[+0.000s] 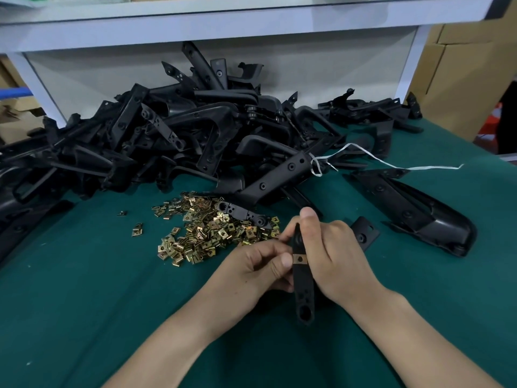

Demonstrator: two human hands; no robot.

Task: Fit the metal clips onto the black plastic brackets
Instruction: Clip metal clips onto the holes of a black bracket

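Item 1: bracket (302,278), held over the middle of the table (84,289) towards its near edge, lengthwise, with the round-holed end nearest me.
Item 2: clip (300,258), brass-coloured, seated across the bracket at mid-length.
Item 3: left hand (251,271), fingers curled, thumb tip pressed to the bracket's left edge just beside the clip. I read this as a pinch on the bracket.
Item 4: right hand (333,253), fingers wrapped round the bracket's far half, thumb raised at its far end.
Item 5: clip heap (204,236), loose, at the table's centre, just left of the hands; a second bracket lies on it.
Item 6: bracket heap (181,130), along the far edge.
Item 7: white string (391,163), trailing from that heap towards the right edge.
Item 8: cardboard boxes (461,65), beyond the far right corner.
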